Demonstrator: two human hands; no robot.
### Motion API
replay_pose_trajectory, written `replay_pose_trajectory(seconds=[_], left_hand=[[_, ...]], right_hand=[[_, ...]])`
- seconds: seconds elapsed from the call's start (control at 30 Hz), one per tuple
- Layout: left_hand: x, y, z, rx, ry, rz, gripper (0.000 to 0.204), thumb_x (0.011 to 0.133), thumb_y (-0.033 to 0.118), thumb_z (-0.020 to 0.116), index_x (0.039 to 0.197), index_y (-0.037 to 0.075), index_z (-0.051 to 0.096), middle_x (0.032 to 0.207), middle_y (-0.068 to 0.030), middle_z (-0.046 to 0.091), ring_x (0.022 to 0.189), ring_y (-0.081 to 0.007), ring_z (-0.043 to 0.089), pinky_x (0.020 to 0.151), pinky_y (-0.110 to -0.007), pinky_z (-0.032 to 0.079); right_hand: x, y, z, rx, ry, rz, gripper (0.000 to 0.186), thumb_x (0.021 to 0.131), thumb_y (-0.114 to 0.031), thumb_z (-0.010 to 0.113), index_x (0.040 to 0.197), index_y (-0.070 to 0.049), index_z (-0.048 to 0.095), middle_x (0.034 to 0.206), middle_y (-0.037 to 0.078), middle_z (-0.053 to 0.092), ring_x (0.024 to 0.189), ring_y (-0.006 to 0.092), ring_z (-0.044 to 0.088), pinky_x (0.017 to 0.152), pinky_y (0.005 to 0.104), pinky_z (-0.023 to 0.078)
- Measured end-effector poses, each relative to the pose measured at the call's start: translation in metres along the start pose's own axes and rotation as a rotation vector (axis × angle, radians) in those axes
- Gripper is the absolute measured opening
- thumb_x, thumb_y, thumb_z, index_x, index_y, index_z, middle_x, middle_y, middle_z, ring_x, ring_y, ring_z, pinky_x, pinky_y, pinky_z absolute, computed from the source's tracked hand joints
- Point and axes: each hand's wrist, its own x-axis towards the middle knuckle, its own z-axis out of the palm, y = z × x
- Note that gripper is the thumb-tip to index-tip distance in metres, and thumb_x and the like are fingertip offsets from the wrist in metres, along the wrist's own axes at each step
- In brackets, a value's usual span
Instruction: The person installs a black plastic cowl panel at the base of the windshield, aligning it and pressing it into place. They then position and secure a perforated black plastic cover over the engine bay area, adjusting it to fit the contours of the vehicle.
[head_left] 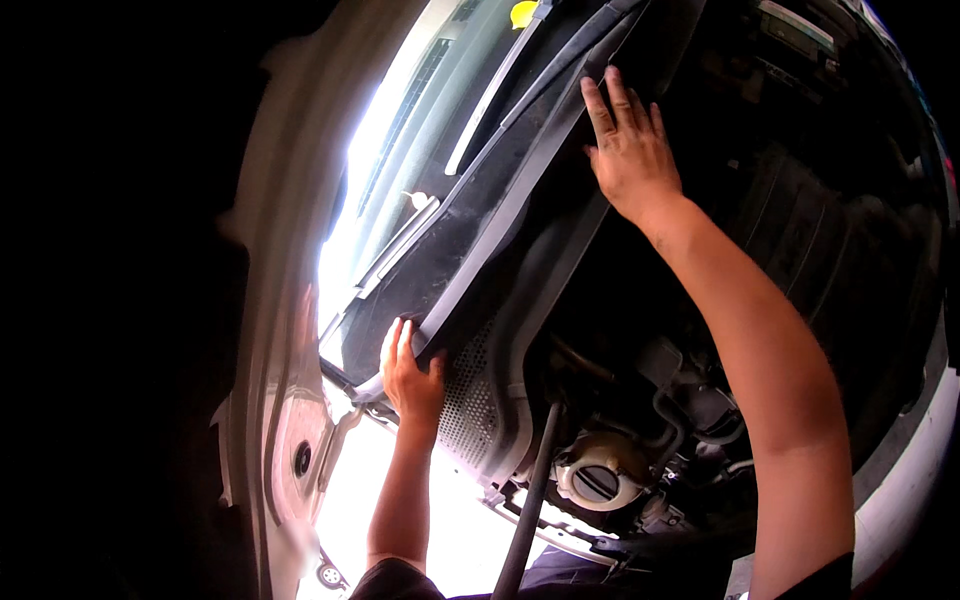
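A long black windshield cowl panel (425, 275) with a grey front edge strip (485, 240) runs diagonally along the base of the windshield (400, 165). At its near left end, my left hand (412, 388) holds the edge, fingers over the top and thumb on the engine side. Farther up and to the right, my right hand (637, 165) lies palm down, fingers spread and stretched out, with the fingertips at the strip. Its palm hides what lies beneath.
Wiper arms (565, 60) lie over the cowl. A dark rod (530, 500) rises from the lower edge between my forearms. Beside it sits a pale reservoir with a round cap (598, 484). A perforated metal panel (470, 395) lies below the cowl. The right engine bay is very dark.
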Motion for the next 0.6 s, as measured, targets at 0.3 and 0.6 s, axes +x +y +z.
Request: replay_pose_trajectory(seconds=[0.3, 0.6], left_hand=[[-0.004, 0.006, 0.020, 0.008, 0.162, 0.000, 0.055, 0.073, 0.007, 0.082, 0.126, 0.010, 0.068, 0.125, -0.0147, 0.066, 0.118, -0.0365, 0.062, 0.102, -0.046, 0.047], [-0.107, -0.085, 0.021, -0.219, 0.241, -0.575, 0.074, 0.097, 0.032, 0.069, 0.151, -0.005, 0.037, 0.156, -0.0290, 0.036, 0.146, -0.0424, 0.034, 0.123, -0.047, 0.022]], right_hand=[[-0.024, -0.020, 0.013, -0.125, -0.015, 0.148, 0.075, 0.105, -0.040, 0.048, 0.164, -0.008, 0.014, 0.166, 0.021, 0.028, 0.155, 0.0325, 0.026, 0.128, 0.0536, 0.017], [-0.019, -0.030, -0.024, 0.044, -0.215, 0.172, 0.084, 0.101, -0.035, 0.054, 0.159, 0.010, 0.012, 0.167, 0.030, 0.016, 0.156, 0.0411, 0.015, 0.128, 0.0478, 0.014]])
